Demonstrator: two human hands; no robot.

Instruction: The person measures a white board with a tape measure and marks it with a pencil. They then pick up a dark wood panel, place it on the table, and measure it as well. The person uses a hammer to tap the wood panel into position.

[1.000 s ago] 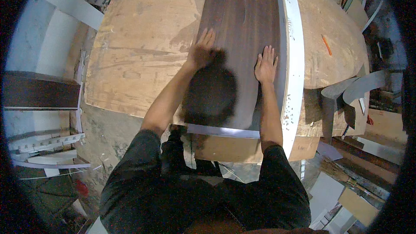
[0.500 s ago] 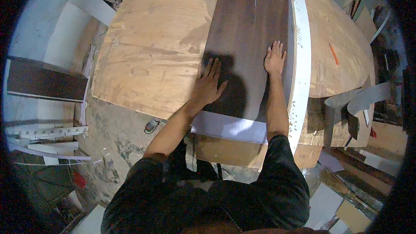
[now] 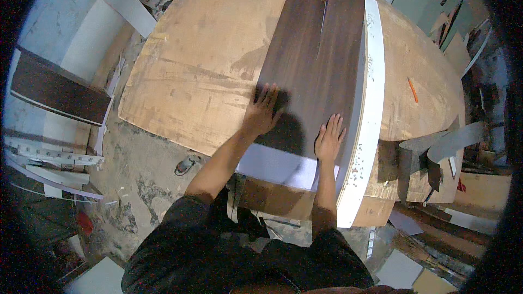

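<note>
A long dark brown wood-grain sheet (image 3: 310, 49) runs away from me over the plywood tabletop, with a narrow slit along its far half. Its near end shows a pale lilac-white strip (image 3: 278, 164). My left hand (image 3: 262, 113) rests flat on the sheet's left edge, fingers spread. Farther right and slightly nearer, my right hand (image 3: 329, 139) lies palm down on the sheet, fingers stretched out. Neither hand grips anything. Along the sheet's right side runs a white board (image 3: 375, 65) with small dark specks scattered on it. My shadow falls between the hands.
Bare plywood (image 3: 201, 65) extends to the left. An orange pencil-like stick (image 3: 413, 90) lies on the right side of the table, near curved grey strips (image 3: 452, 141). A dark brown panel (image 3: 60, 87) leans among boards at left. A small object (image 3: 188, 165) lies on the dusty floor.
My right hand has slid back toward me along the brown sheet. My left hand stays near the left edge. The whole view has shifted and turned slightly.
</note>
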